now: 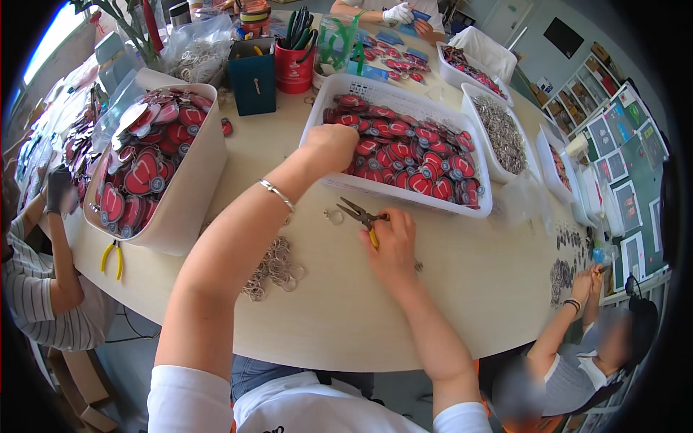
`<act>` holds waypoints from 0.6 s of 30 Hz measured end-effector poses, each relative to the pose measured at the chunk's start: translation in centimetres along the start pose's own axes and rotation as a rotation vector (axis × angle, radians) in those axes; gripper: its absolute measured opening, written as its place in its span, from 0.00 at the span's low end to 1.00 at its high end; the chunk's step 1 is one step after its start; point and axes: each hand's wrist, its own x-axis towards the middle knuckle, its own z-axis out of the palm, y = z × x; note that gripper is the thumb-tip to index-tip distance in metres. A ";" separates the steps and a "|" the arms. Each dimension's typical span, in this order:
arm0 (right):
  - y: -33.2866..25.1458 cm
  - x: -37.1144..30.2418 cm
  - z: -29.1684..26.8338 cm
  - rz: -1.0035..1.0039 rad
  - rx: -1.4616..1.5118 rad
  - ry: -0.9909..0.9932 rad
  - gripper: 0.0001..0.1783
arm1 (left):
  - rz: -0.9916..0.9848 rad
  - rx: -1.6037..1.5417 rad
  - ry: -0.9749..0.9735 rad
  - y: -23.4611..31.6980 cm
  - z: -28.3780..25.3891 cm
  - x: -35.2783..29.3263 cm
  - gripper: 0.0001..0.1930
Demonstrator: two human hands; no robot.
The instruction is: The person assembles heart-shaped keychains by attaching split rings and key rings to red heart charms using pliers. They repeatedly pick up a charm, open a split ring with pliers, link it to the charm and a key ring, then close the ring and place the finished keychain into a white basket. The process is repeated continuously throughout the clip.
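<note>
Silver metal rings (273,273) are heaped nearest. Yellow-handled dark metal pliers (359,213) are held in the right hand (393,244). Flat red tags (408,155) are piled in a white plastic basket (422,201) beneath the left hand (333,148), whose hold cannot be told.

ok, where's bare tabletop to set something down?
Biggest patch: between the right hand and the scattered dark parts, below the clear bag. Smaller: right of the ring pile, toward the near table edge. Crowded: far left, pieces heaped beside the tall bin; upper middle, red cup and dark box.
</note>
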 end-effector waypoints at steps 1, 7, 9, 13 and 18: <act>0.2 -0.1 0.0 0.017 0.003 0.004 0.11 | 0.004 -0.063 0.012 -0.2 0.0 -0.1 0.09; 0.1 -0.2 0.5 0.076 0.091 0.041 0.10 | -0.025 -0.320 0.247 -0.2 -0.3 -4.3 0.11; -0.1 0.0 0.3 0.093 0.147 0.065 0.10 | -0.054 -0.488 0.478 -0.1 -0.8 -6.8 0.07; -1.3 0.1 0.0 0.216 0.379 0.046 0.09 | -0.196 -1.419 0.326 -0.9 0.1 -12.4 0.05; -3.3 -0.1 -1.1 0.404 0.807 -0.040 0.06 | -0.338 -1.982 0.040 0.9 1.4 -17.3 0.13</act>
